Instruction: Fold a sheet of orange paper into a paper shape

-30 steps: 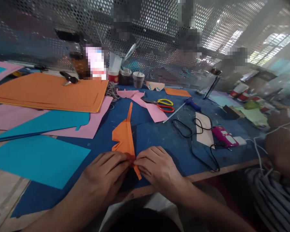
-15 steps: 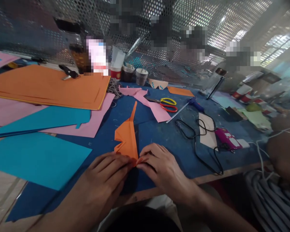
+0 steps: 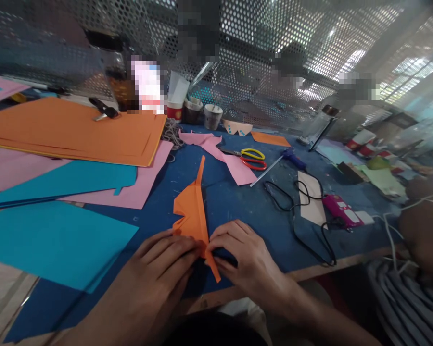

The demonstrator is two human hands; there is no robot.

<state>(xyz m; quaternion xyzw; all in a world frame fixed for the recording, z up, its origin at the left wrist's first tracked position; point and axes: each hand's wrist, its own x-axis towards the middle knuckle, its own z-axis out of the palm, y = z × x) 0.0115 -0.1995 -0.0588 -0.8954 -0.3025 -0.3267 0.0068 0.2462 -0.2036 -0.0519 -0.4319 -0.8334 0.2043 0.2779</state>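
Note:
An orange paper cutout (image 3: 192, 206) with a V-shaped notch, a folded edge and a narrow strip at each end lies in front of me on the blue table. My left hand (image 3: 166, 269) covers its near part, the fingers bent over it and gripping it. At its right edge, where the near strip begins, my right hand (image 3: 243, 254) has its fingertips and thumb on the paper. The near strip sticks out between the hands, pointing toward me. Beyond it lie a pink paper cutout (image 3: 234, 166) and scissors (image 3: 252, 159) with yellow and red handles.
Orange sheets (image 3: 75, 129) with keys (image 3: 104, 109) on top and blue paper (image 3: 57, 240) lie left. A glue gun (image 3: 294, 158), its black cord and a purple phone-like case (image 3: 342, 210) are right. Paper cups (image 3: 212, 117) stand behind. Another person's arm (image 3: 424, 226) is at far right.
The near strip, earlier pinched up between my fingers, now extends downward toward me. My right hand's thumb and fingers have spread a little apart. The left hand stays on the cutout.

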